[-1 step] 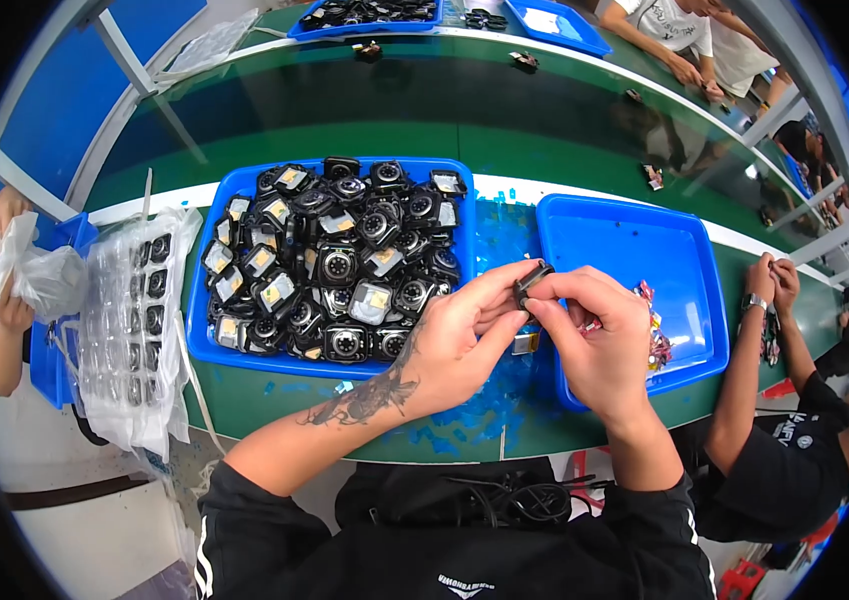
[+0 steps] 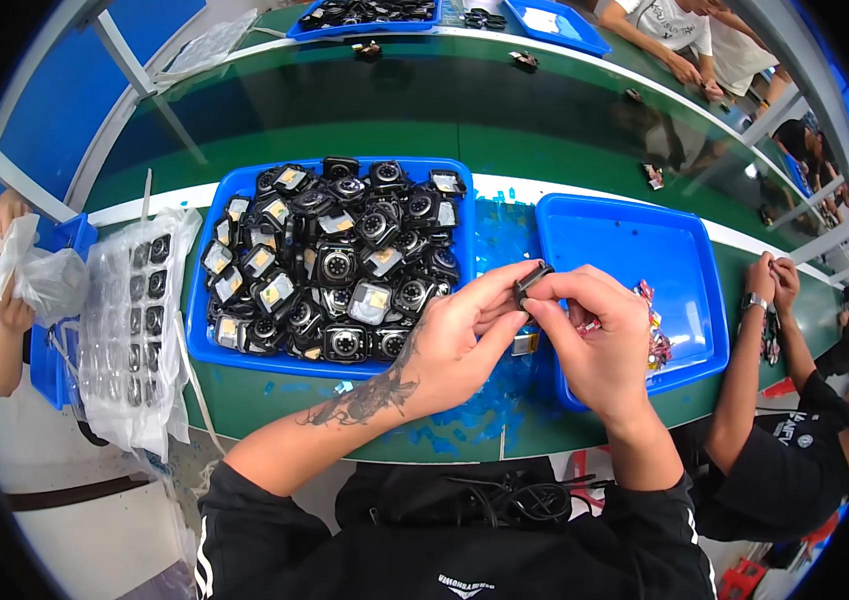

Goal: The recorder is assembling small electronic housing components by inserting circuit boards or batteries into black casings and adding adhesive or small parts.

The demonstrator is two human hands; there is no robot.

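Note:
My left hand (image 2: 459, 340) and my right hand (image 2: 599, 345) meet above the gap between two blue trays. Together they pinch a small dark square watch body (image 2: 532, 278) at the fingertips. The left forearm carries a tattoo. To the left, a blue tray (image 2: 197, 345) is heaped with several black square watch bodies (image 2: 334, 260). The blue tray on the right (image 2: 634, 240) is mostly bare, with a small pile of red and white scraps (image 2: 656, 335) near its right side. A small metallic piece (image 2: 524, 345) lies under my hands.
A clear plastic bag of packed parts (image 2: 134, 320) hangs over the bench's left end. A person at the left (image 2: 4, 310) holds a plastic bag. Another person's hands (image 2: 769, 280) work at the right. A green conveyor belt (image 2: 394, 110) runs behind, with more blue trays (image 2: 554, 22) beyond.

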